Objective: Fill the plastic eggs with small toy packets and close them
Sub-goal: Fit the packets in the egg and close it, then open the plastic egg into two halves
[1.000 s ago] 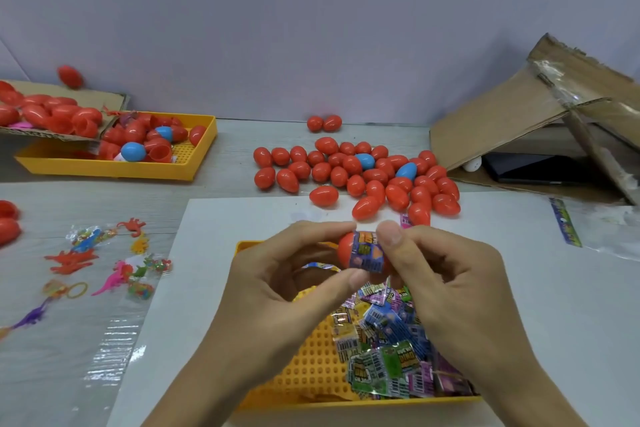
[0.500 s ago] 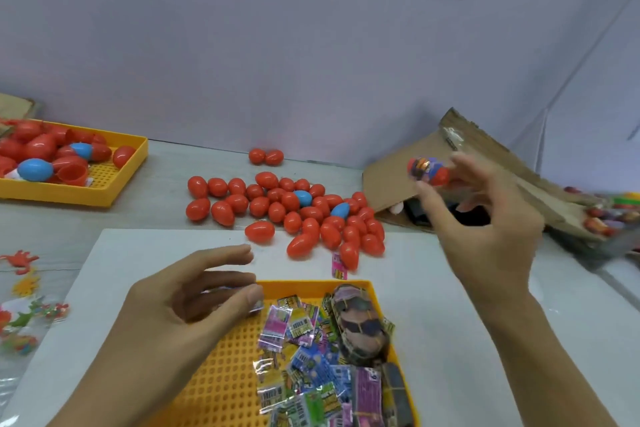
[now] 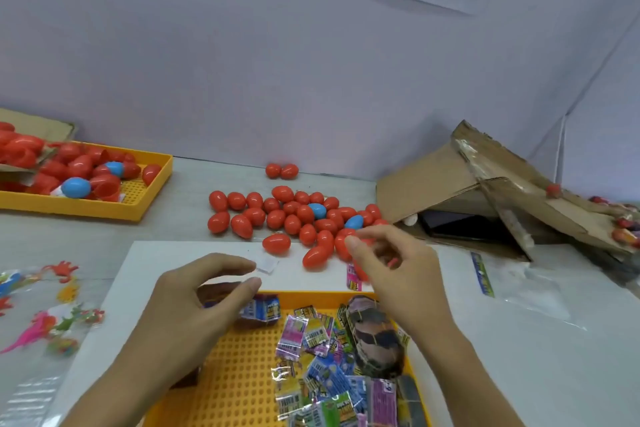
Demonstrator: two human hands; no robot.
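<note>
A pile of closed red plastic eggs, with two blue ones among them, lies on the table beyond the white sheet. In front of me a yellow perforated tray holds several colourful toy packets. My left hand hovers over the tray's back left corner, its thumb and curled fingers holding a blue packet. Hanging above the near edge of the egg pile, my right hand is empty, its fingers loosely bent. A pink packet lies on the sheet just under it.
A second yellow tray with red and blue eggs and egg halves stands at the back left. A collapsed cardboard box sits at the right, with more eggs beyond it. Rubber toys in clear plastic lie at the left.
My right hand carried the filled egg off to the right, and has come back empty over the egg pile. My left hand dropped to the tray and took a blue packet.
</note>
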